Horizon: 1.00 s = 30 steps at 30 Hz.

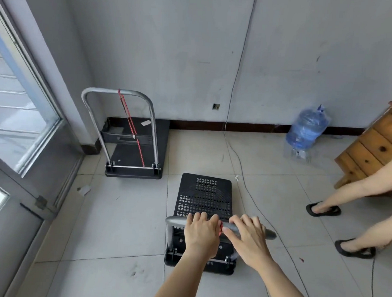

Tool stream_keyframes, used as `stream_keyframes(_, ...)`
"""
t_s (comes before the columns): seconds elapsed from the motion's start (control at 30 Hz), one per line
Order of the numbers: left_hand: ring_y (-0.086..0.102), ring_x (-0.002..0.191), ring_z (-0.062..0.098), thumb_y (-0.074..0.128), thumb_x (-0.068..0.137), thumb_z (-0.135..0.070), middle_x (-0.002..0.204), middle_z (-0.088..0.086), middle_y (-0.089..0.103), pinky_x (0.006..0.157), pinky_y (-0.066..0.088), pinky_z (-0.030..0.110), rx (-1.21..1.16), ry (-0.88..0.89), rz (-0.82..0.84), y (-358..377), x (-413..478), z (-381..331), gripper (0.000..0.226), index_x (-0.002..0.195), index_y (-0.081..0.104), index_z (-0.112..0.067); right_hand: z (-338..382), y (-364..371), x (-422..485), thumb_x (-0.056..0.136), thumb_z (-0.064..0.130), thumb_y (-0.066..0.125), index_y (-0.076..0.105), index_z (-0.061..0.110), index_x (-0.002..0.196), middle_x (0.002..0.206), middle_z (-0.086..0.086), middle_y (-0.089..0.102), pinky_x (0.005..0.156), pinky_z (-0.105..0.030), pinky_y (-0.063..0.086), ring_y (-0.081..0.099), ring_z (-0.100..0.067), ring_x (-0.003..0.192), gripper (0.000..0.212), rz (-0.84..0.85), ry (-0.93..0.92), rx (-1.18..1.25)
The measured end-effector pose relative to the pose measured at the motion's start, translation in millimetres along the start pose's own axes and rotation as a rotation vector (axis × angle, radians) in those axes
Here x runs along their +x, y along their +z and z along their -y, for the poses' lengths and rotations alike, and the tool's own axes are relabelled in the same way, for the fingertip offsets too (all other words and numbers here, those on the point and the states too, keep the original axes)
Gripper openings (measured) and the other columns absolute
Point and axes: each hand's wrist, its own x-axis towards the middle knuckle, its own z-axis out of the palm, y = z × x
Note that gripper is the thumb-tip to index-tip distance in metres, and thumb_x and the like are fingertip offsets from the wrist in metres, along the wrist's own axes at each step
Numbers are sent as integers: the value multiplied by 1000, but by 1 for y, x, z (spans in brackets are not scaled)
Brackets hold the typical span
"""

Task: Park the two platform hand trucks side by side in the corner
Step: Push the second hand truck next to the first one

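Head view: left hand [200, 233] and right hand [248, 238] both curled over the grey handle [267, 233] of the near hand truck [204, 200], fingers wrapped on the bar, side by side. It stands mid-floor, apart from the corner. Second hand truck [134, 145] parked in the corner against the wall, red cord [131, 126] strung on it. Water bottle [306, 130] by the wall.
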Motion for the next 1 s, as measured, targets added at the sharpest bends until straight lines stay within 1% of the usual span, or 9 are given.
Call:
stream_keyframes(0.1, 63, 85, 26, 20, 92, -38, 83, 2, 66, 90, 49, 47, -40, -36, -29, -12, 51, 7, 41, 84, 57, -24, 1, -7, 54, 76, 70, 10, 52, 30, 106, 101, 9, 51, 86, -33, 30, 38, -16, 100, 65, 27, 18, -7)
stream_keyframes(0.13, 63, 82, 26, 22, 92, -38, 80, 2, 65, 88, 50, 46, -60, -42, -42, -17, 68, 10, 40, 82, 57, -24, 1, -11, 72, 75, 71, 9, 51, 31, 107, 101, 10, 50, 86, -33, 30, 37, -15, 100, 66, 41, 20, -7)
stream_keyframes(0.23, 52, 108, 28, 22, 102, -36, 108, 4, 60, 105, 33, 43, -69, -27, 5, -35, 118, 15, 35, 105, 54, -22, -1, -21, 128, 74, 71, 10, 52, 30, 106, 101, 9, 50, 84, -32, 28, 36, -15, 99, 67, 62, 8, -11)
stream_keyframes(0.3, 48, 113, 27, 22, 103, -35, 115, 5, 57, 108, 29, 42, -52, -29, 9, -43, 150, 21, 33, 110, 51, -22, -1, -24, 162, 74, 71, 11, 53, 29, 104, 100, 8, 50, 81, -31, 26, 36, -15, 97, 67, 63, -5, -20)
stream_keyframes(0.63, 47, 115, 28, 23, 104, -34, 118, 6, 56, 109, 28, 43, -73, -92, 50, -87, 316, 23, 33, 111, 51, -21, -25, -48, 343, 74, 72, 10, 53, 31, 108, 105, 8, 50, 85, -30, 26, 37, -14, 104, 68, 98, -57, -17)
stream_keyframes(0.8, 47, 113, 26, 21, 103, -34, 117, 3, 55, 108, 30, 41, -90, -162, 52, -106, 405, 6, 32, 113, 49, -22, -53, -68, 440, 74, 74, 11, 51, 32, 115, 105, 11, 46, 85, -28, 29, 34, -10, 101, 72, 156, -97, -45)
stream_keyframes(0.87, 49, 110, 26, 4, 98, -38, 114, 3, 57, 106, 33, 42, -93, -163, 2, -112, 438, 2, 50, 110, 50, -23, -64, -75, 476, 74, 78, 12, 51, 32, 116, 104, 12, 43, 86, -28, 31, 34, -10, 102, 74, 176, -112, -39)
stream_keyframes(0.93, 53, 104, 26, -13, 80, -41, 108, 2, 60, 102, 38, 42, -118, -167, -63, -117, 470, -3, 73, 105, 53, -24, -71, -82, 511, 76, 76, 15, 52, 32, 116, 105, 12, 44, 85, -28, 31, 34, -10, 102, 69, 185, -126, -38)
stream_keyframes(1.0, 57, 97, 26, -9, 80, -41, 99, 1, 63, 97, 42, 43, -116, -196, -109, -118, 499, -4, 70, 98, 56, -24, -76, -87, 540, 80, 70, 19, 52, 32, 112, 104, 10, 46, 84, -28, 31, 35, -11, 101, 60, 190, -140, -37)
